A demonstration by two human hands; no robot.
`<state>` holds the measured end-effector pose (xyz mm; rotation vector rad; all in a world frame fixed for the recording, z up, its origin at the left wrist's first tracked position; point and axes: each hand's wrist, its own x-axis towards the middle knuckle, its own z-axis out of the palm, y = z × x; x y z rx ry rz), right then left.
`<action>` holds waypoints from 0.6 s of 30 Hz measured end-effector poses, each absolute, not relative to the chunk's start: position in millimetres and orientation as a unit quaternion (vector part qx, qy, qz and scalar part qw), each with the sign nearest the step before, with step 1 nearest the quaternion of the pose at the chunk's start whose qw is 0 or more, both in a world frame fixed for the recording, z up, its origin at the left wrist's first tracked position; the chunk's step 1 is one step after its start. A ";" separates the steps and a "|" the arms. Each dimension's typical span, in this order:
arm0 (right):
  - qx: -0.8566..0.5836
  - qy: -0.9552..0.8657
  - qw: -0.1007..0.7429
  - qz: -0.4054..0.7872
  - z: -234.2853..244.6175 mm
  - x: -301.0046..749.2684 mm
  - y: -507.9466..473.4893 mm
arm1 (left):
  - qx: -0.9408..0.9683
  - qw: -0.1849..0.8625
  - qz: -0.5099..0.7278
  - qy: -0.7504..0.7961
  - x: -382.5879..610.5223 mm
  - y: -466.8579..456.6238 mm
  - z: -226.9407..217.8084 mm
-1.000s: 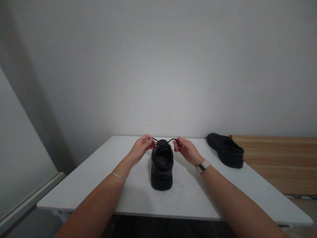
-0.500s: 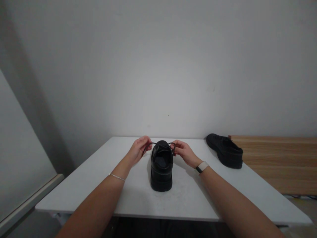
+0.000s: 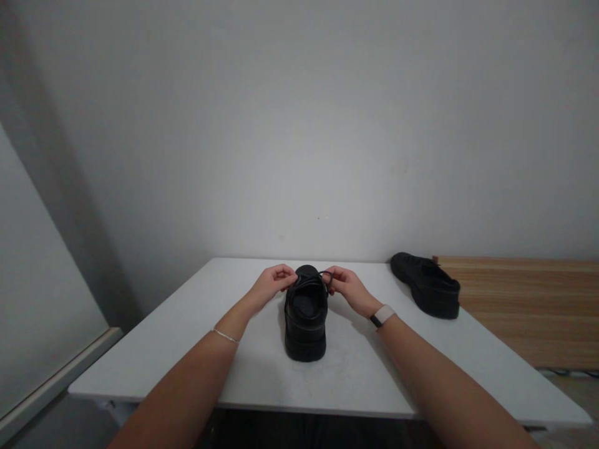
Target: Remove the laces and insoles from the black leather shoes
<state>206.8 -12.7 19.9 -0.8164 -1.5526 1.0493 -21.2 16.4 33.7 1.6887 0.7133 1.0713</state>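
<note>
A black lace-up shoe (image 3: 305, 337) stands upright on the white table, its heel toward me and its toe toward the wall. My left hand (image 3: 276, 282) is at the left side of the laces, thumb and fingers pinched together on the lace close to the shoe's tongue. On the other side, my right hand (image 3: 344, 285) pinches a looped part of the black shoelace (image 3: 326, 272) just off the shoe's right edge. Fingertip detail is small, and part of the lace is hidden behind the fingers.
A second black shoe (image 3: 428, 287) rests at the table's right edge. Beyond that edge is a wood-grain panel (image 3: 519, 312). The white table (image 3: 262, 380) reaches back to a plain grey wall (image 3: 309, 137).
My left hand has moved right, from holding the lace out to the side to pinching close to the shoe's tongue. My right hand stays about where it was.
</note>
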 end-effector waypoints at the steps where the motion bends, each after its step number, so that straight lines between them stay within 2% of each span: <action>1: -0.342 -0.649 0.523 0.435 20.2 206.2 -13.0 | 0.698 0.484 0.438 0.294 -20.7 15.3 34.2; 12: -0.357 -0.634 0.561 0.395 25.0 203.4 -16.7 | 0.696 0.453 0.475 0.292 -16.6 15.4 33.4; 18: -0.344 -0.644 0.532 0.428 24.0 204.8 -17.7 | 0.708 0.469 0.446 0.281 -19.7 12.3 36.2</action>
